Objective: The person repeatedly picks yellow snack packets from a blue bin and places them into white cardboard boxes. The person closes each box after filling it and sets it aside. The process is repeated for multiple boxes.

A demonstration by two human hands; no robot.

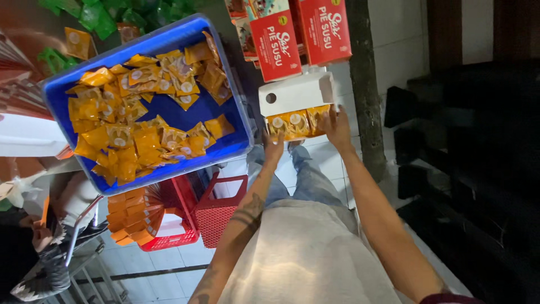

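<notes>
An open white carton (295, 93) lies in front of me with a row of orange snack packets (295, 124) showing along its near edge. My left hand (274, 145) touches the left end of that row. My right hand (337, 126) presses on the right end, fingers spread over the packets. Neither hand lifts anything clear of the carton. To the left, a blue plastic tray (230, 143) holds several loose orange packets (138, 126).
Red cartons (301, 36) stand beyond the white one. Red baskets (216, 217) sit on the tiled floor, one with stacked orange packets (132, 217). Green packets (107, 14) lie at the top left. Another person (39, 242) sits at the lower left. A dark post (368, 95) stands right.
</notes>
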